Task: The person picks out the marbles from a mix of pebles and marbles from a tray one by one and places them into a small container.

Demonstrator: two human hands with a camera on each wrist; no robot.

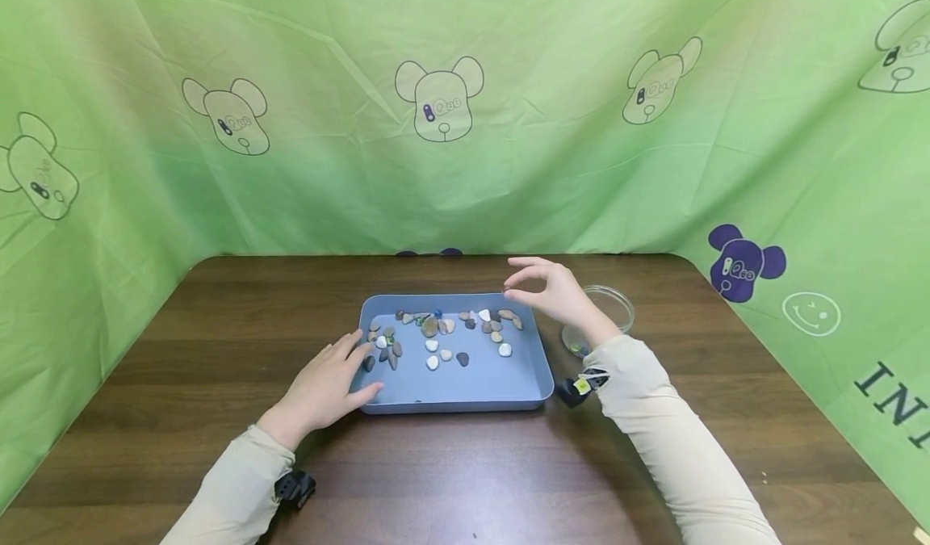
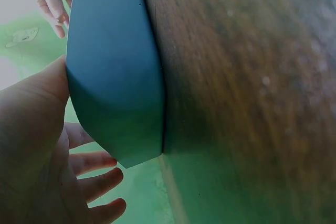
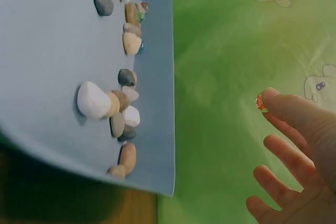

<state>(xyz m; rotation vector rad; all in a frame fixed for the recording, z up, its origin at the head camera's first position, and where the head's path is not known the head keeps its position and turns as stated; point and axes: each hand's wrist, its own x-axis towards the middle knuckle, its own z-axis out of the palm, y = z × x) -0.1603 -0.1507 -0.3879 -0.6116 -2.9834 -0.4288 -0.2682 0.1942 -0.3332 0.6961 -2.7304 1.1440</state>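
Note:
My right hand (image 1: 558, 293) is raised over the back right corner of a blue tray (image 1: 487, 381). Between its thumb and index finger it pinches a small, see-through orange glass marble (image 3: 259, 102); the other fingers are spread apart. My left hand (image 1: 324, 383) lies at the tray's left side, with loosely extended fingers about the rim. Inside the tray lie several pebbles (image 1: 430, 327) in white, tan and grey, mostly along the back and left. A blue marble (image 1: 438, 314) and a green marble (image 3: 140, 17) sit among them.
Right of the tray, partly behind my right wrist, stands a round clear container (image 1: 617, 296) with a few small greenish things in its bottom. The wooden table (image 1: 218, 351) is bordered by a green printed cloth (image 1: 327, 190) at the back and sides.

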